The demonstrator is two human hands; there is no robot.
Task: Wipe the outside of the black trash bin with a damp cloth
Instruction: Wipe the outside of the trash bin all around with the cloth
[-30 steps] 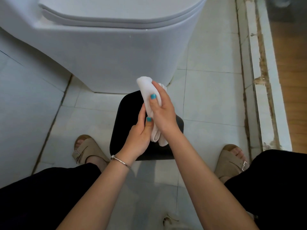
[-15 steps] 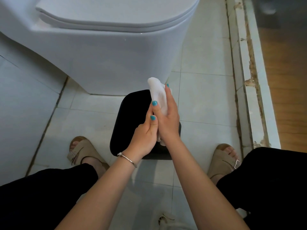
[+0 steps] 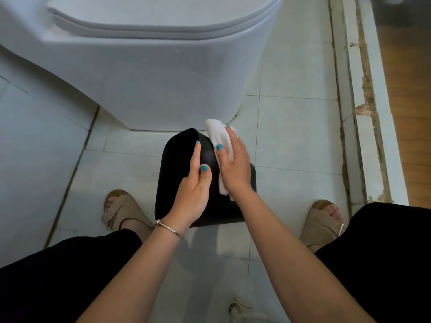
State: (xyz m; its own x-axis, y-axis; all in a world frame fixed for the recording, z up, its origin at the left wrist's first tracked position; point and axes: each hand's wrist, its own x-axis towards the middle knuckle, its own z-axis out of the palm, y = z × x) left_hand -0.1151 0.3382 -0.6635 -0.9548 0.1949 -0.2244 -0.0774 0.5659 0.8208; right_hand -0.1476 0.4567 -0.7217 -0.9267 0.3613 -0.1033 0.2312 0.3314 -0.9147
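White toilet point(image 3: 144, 73), rear. Black trash bin point(image 3: 177, 159) on the tiled floor point(image 3: 291, 136) just before it (between sandalled feet). Left hand point(image 3: 194, 192): fingers straight, held over the bin. Right hand point(image 3: 235, 166): grip around white cloth point(image 3: 219, 134).

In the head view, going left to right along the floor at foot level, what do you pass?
Left sandal → black trash bin → left hand → white cloth held by the right hand → right sandal → door threshold.
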